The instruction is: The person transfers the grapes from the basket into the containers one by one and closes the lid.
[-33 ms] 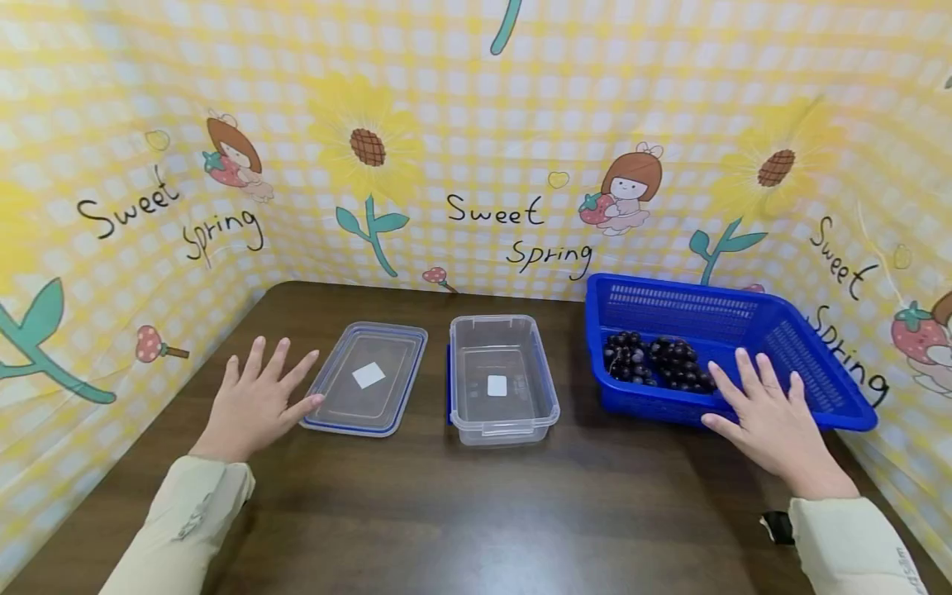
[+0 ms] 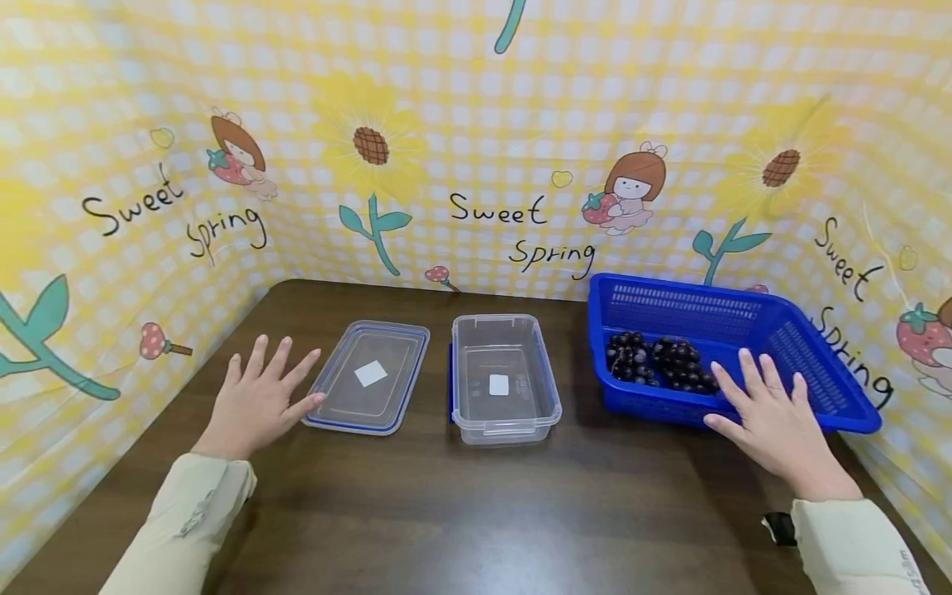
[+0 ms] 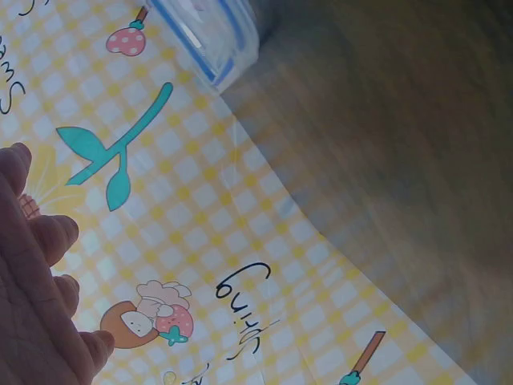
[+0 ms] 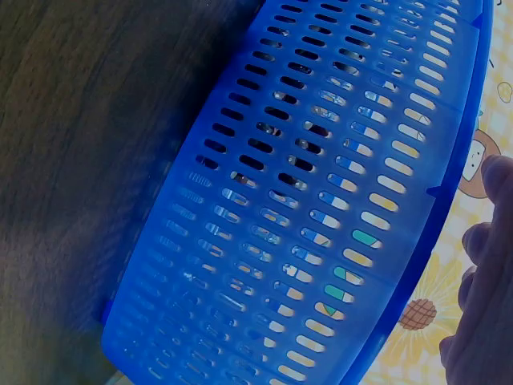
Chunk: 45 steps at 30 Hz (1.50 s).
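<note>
My left hand (image 2: 256, 401) is held with its fingers spread, its thumb tip overlapping the near left edge of a clear lid (image 2: 364, 376) with a blue seal in the head view. Fingers spread too, my right hand (image 2: 777, 421) hovers over the near rim of a blue slotted basket (image 2: 744, 310). Two bunches of dark grapes (image 2: 677, 364) lie inside that basket, toward its left. Between the hands stands a clear plastic container (image 2: 506, 421) with nothing in it. In the right wrist view the basket's slotted side (image 4: 304, 192) fills the middle, beside my fingers (image 4: 473, 241).
A dark wooden table (image 2: 416, 512) carries everything. Yellow checked cloth (image 2: 461, 107) printed with flowers and figures rises behind it and on both sides. The basket stands close to the right-hand cloth.
The head view has shifted very slightly. Both hands, the lid, the container and the basket stay as they were.
</note>
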Tool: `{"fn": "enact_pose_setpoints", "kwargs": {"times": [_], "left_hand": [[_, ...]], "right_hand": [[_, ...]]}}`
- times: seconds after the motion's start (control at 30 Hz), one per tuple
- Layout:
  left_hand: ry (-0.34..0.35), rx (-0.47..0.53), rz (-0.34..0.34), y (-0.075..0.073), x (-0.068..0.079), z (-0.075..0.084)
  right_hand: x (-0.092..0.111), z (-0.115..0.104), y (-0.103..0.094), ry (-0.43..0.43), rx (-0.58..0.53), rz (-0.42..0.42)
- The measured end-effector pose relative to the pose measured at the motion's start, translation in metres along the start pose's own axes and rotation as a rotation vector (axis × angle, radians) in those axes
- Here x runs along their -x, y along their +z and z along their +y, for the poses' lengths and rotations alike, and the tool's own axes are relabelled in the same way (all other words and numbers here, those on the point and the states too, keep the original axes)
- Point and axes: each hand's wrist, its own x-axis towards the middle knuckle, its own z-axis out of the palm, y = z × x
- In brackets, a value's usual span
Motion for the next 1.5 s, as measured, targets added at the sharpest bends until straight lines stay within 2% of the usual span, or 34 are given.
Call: {"fn": "enact_pose_setpoints", "kwargs": {"times": [0.33,0.53,0.6,0.77,0.9,1.0,1.17,1.3,1.5], "left_hand": [[0.001,0.003,-0.010,0.009,0.007,0.000],[0.049,0.064,-0.039,0.004,-0.006,0.008],[0.064,0.089,-0.065,0.002,-0.013,0.012],[0.064,0.123,-0.094,-0.001,-0.028,0.022],[0.095,0.137,-0.101,0.001,-0.040,0.035],[0.125,0.176,-0.106,0.002,-0.051,0.048],[0.121,0.250,-0.125,0.003,-0.067,0.061],[0.146,0.267,-0.150,0.006,-0.080,0.069],[0.193,0.261,-0.222,0.024,-0.086,0.081]], "right_hand": [[-0.008,-0.006,0.002,0.018,-0.015,-0.094],[-0.020,-0.007,-0.012,0.022,-0.072,-0.114],[-0.026,-0.006,-0.020,0.033,-0.115,-0.146],[-0.053,-0.010,-0.038,0.089,-0.267,-0.284],[-0.078,-0.013,-0.048,0.097,-0.351,-0.324],[-0.093,-0.015,-0.053,0.143,-0.418,-0.368],[-0.119,-0.027,-0.055,0.272,-0.585,-0.510],[-0.135,-0.035,-0.054,0.320,-0.669,-0.594],[-0.149,-0.034,-0.042,0.392,-0.814,-0.721]]}}
